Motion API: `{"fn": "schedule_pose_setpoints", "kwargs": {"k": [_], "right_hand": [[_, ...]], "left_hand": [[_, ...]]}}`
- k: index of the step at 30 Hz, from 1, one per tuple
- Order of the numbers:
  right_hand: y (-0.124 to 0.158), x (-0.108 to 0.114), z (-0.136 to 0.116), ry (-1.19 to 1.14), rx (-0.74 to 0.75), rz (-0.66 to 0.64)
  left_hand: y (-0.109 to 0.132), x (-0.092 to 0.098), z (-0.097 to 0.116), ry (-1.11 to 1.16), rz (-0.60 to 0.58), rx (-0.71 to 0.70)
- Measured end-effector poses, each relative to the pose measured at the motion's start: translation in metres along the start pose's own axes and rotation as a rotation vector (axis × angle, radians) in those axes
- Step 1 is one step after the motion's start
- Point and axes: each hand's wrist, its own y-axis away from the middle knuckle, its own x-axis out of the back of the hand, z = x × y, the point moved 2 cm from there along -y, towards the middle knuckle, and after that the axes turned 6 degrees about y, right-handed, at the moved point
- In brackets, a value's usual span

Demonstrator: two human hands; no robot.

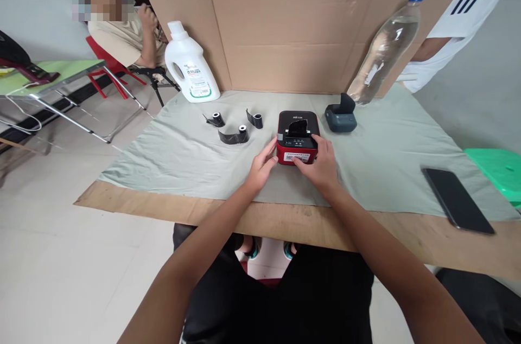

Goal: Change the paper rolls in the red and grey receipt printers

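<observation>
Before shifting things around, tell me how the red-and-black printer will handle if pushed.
The printer probably won't tip, being low and boxy. Its smooth casing looks hard, so likely stiff. The black strip on top may bend, being thin.

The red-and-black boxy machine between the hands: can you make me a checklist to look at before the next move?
1. Left hand at the machine's left side: ok.
2. Right hand at the right side, thumb on the front: ok.
3. Firm grip: cannot tell; one picture can't show how hard the hands press.
4. Red-and-black boxy machine standing on the pale grey-green cloth: ok.
5. Black strip on top lying flat: not ok; it sticks up.
6. Three small black rolls apart from the machine: ok; they lie off to its left.
</observation>
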Motion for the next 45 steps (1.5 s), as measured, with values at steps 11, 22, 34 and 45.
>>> {"fn": "schedule_pose_setpoints", "kwargs": {"k": [11,22,34,45], "right_hand": [[-0.006,0.002,0.003,-0.006,-0.014,-0.054],[-0.003,-0.001,0.001,-0.023,-0.049,-0.07],[-0.001,-0.002,-0.003,-0.041,-0.042,-0.049],[-0.005,0.001,-0.001,-0.084,-0.01,-0.004]], "left_hand": [[-0.007,0.006,0.009,-0.434,0.04,-0.242],[-0.017,0.003,0.014,-0.805,-0.027,-0.306],[-0.024,0.004,0.009,-0.676,0.102,-0.237],[-0.019,0.008,0.01,-0.604,0.071,-0.285]]}}
